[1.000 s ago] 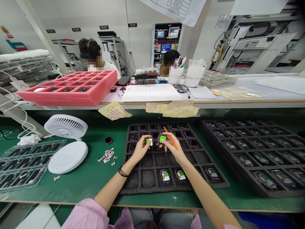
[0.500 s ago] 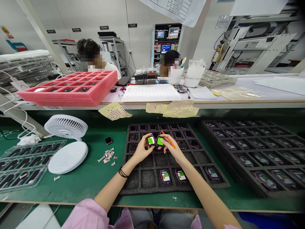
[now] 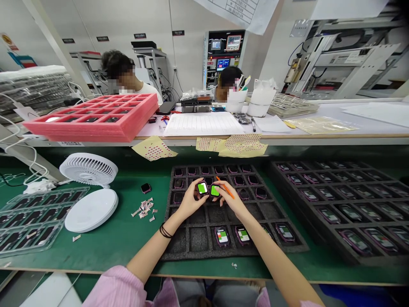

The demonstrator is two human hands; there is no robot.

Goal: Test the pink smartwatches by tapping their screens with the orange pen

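Above the dark foam tray point(image 3: 207, 212), my left hand point(image 3: 191, 199) is closed around a smartwatch point(image 3: 202, 187) with a green and white lit screen. Right beside it, my right hand point(image 3: 230, 197) grips a second smartwatch point(image 3: 215, 190), its screen mostly green. An orange pen-like stick point(image 3: 225, 187) is also tucked between the fingers of that hand. Watches with dark screens fill the tray's back rows. In its front row sit several lit ones, such as a watch point(image 3: 221, 236) with a coloured screen; my right forearm partly covers another.
A second foam tray of watches point(image 3: 326, 202) lies on the right. To the left are a white fan point(image 3: 91, 209), a clear plastic tray point(image 3: 35, 217), a lone watch point(image 3: 146, 188) and small paper scraps point(image 3: 145, 209). A pink foam tray point(image 3: 96, 115) rests on the shelf; two people sit beyond.
Both hands stay almost in place, still holding the two watches and the orange stick. The person at the back left has shifted their head slightly.
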